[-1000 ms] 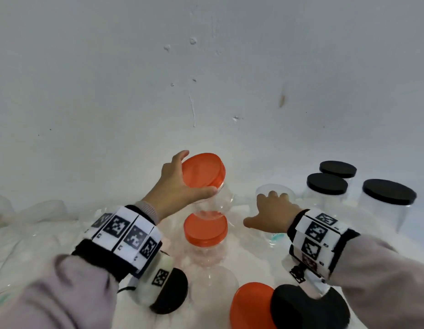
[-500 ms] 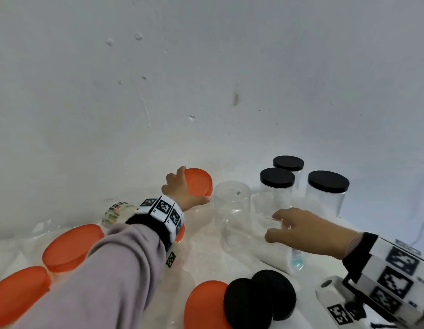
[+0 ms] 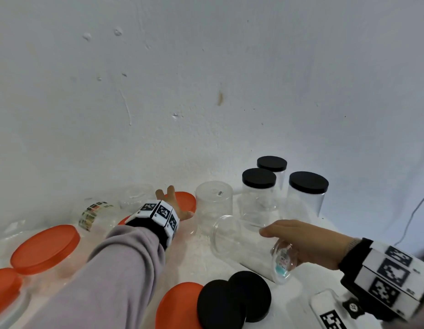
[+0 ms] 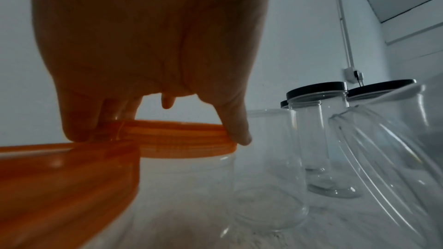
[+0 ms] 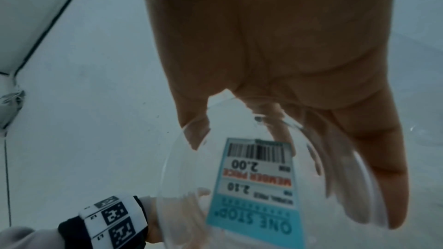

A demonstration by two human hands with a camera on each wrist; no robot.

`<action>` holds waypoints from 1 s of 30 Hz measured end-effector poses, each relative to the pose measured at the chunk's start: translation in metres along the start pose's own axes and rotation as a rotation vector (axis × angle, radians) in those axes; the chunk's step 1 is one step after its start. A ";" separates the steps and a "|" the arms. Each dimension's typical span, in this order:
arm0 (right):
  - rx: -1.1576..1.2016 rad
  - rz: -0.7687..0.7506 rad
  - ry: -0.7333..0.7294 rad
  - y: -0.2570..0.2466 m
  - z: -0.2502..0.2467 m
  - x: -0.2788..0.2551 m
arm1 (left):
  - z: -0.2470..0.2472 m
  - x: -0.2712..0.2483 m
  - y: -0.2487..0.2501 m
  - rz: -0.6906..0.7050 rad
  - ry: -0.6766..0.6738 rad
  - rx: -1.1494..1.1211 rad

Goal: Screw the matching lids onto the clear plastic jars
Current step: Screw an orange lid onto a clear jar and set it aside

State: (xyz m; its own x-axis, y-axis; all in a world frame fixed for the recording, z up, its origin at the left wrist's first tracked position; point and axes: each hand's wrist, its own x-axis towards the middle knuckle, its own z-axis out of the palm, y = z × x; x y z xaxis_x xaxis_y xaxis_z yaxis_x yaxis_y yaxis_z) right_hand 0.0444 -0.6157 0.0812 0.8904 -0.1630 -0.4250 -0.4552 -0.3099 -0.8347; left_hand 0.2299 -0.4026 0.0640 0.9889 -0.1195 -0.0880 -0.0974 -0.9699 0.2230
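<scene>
The left hand is gripping an orange lid by its rim to set its jar down, while the right hand is gripping a tilted open jar, likely for the black lids just below it.

Looks like a bare room corner, hard to say what kind: scuffed white plaster wall at the far side, white-covered surface under everything, and a wall socket with conduit far right.

A scuffed white wall rises behind the white counter; a thin dark cable hangs at the right.
</scene>
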 end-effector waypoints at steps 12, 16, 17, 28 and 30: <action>0.172 0.087 -0.074 0.014 -0.006 -0.006 | 0.008 -0.064 0.006 0.491 -0.147 0.135; 0.154 0.083 -0.092 0.021 -0.005 -0.007 | 0.025 -0.108 0.007 0.628 -0.287 0.134; 0.156 0.075 -0.097 0.022 -0.005 -0.007 | 0.028 -0.117 0.007 0.641 -0.349 0.153; 0.171 -0.057 -0.191 0.021 0.020 -0.014 | 0.055 -0.153 -0.006 0.628 -0.304 0.219; 0.210 -0.078 -0.182 0.018 0.027 -0.012 | 0.050 -0.155 -0.015 0.572 -0.258 0.103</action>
State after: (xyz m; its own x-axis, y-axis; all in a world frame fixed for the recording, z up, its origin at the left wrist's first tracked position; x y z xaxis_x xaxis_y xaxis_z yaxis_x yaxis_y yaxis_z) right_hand 0.0253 -0.5941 0.0617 0.9176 0.0307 -0.3964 -0.3910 -0.1110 -0.9137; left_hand 0.0728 -0.3798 0.0253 0.7196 -0.6598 -0.2167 -0.6256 -0.7513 0.2103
